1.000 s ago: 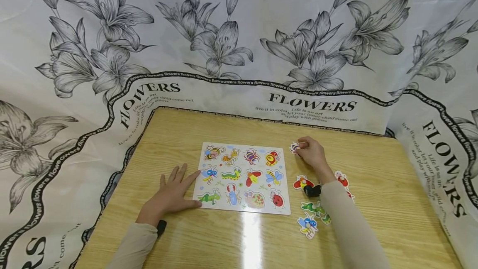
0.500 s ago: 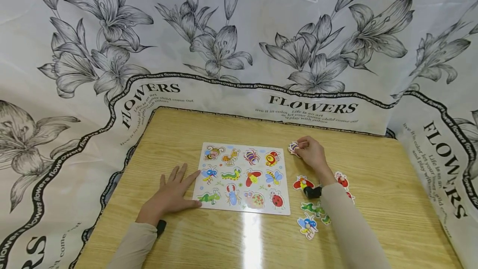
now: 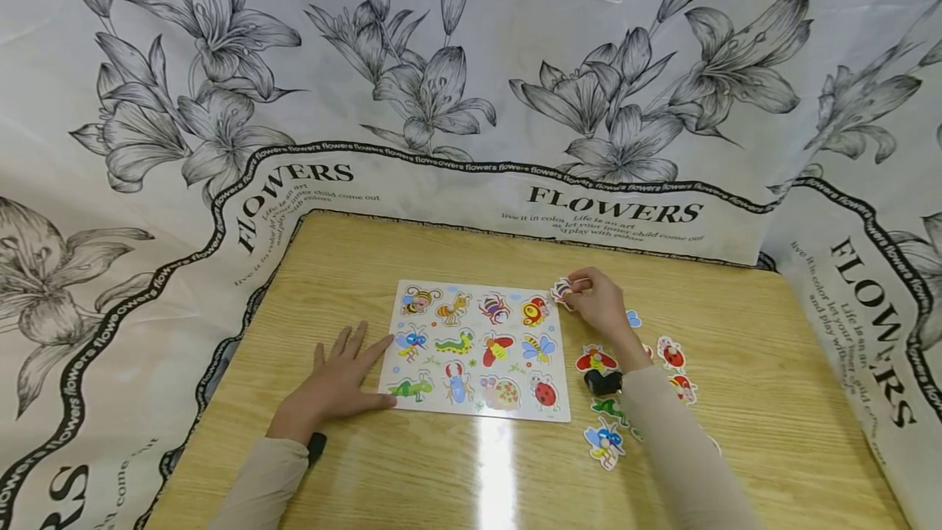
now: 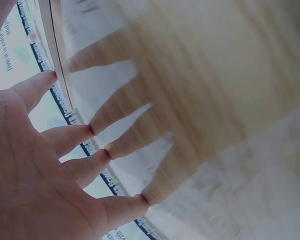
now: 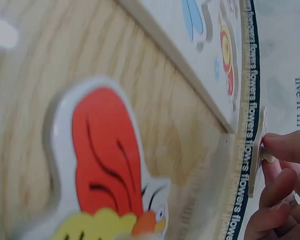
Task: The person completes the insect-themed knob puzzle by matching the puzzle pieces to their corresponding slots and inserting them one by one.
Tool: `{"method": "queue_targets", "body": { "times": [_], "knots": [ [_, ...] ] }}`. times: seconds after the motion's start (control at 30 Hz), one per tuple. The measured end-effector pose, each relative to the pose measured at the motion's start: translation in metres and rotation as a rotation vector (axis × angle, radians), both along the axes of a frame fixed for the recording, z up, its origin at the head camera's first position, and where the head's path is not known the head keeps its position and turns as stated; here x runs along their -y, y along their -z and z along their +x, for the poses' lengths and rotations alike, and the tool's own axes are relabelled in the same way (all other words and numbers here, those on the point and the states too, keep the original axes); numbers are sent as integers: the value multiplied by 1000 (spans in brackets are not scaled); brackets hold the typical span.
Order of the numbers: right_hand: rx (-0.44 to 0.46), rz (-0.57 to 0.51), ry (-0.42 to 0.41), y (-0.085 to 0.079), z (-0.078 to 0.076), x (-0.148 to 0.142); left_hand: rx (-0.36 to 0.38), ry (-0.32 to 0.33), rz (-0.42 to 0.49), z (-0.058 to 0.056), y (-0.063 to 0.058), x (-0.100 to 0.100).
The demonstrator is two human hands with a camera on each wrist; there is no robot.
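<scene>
My right hand (image 3: 602,301) pinches a spider puzzle piece (image 3: 562,291) with purple and yellow stripes, just off the top right corner of the puzzle board (image 3: 471,290). In the right wrist view the thumb and finger hold its small knob (image 5: 268,157), and the piece (image 5: 256,165) is seen edge-on. Flat on the table, my left hand (image 3: 331,387) has its fingers spread. Its thumb and index finger touch the board's left edge. The left wrist view shows the left palm (image 4: 35,170) and fingertips on the glossy tabletop. Printed insects in rows cover the board.
Right of the board lie loose pieces: a red-winged insect (image 3: 596,358), a green one (image 3: 609,409), a blue mosquito (image 3: 605,444), a ladybird (image 3: 670,352) and others partly under the right forearm. Flower-printed cloth (image 3: 441,211) borders the wooden table (image 3: 353,252).
My right hand has moved left with the spider piece, closer to the board's top right corner. More loose pieces show beside the forearm. My left hand stays in place.
</scene>
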State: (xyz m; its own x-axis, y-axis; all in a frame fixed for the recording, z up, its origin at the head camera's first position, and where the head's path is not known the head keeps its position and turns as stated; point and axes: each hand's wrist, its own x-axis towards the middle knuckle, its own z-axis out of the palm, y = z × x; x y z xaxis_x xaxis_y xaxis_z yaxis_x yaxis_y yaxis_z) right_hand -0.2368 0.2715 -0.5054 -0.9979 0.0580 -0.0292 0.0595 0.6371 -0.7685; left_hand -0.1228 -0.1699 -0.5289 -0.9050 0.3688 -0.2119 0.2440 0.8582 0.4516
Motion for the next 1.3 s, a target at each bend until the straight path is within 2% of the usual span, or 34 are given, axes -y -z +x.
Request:
{"method": "queue_targets", "body": {
  "times": [0.23, 0.47, 0.83, 1.0, 1.3],
  "knots": [
    [7, -47, -43, 0, 4, 16, 7, 0, -3, -1, -1, 1],
    [-6, 8, -61, 0, 8, 35, 9, -3, 7, 0, -1, 1],
    [-23, -11, -143, 3, 10, 66, 13, -4, 2, -1, 0, 1],
    [-10, -29, -154, 3, 10, 79, 9, 0, -6, -2, 1, 1],
    [-9, 29, -167, 9, 8, 97, 1, 2, -9, -2, 3, 1]
  ]
}}
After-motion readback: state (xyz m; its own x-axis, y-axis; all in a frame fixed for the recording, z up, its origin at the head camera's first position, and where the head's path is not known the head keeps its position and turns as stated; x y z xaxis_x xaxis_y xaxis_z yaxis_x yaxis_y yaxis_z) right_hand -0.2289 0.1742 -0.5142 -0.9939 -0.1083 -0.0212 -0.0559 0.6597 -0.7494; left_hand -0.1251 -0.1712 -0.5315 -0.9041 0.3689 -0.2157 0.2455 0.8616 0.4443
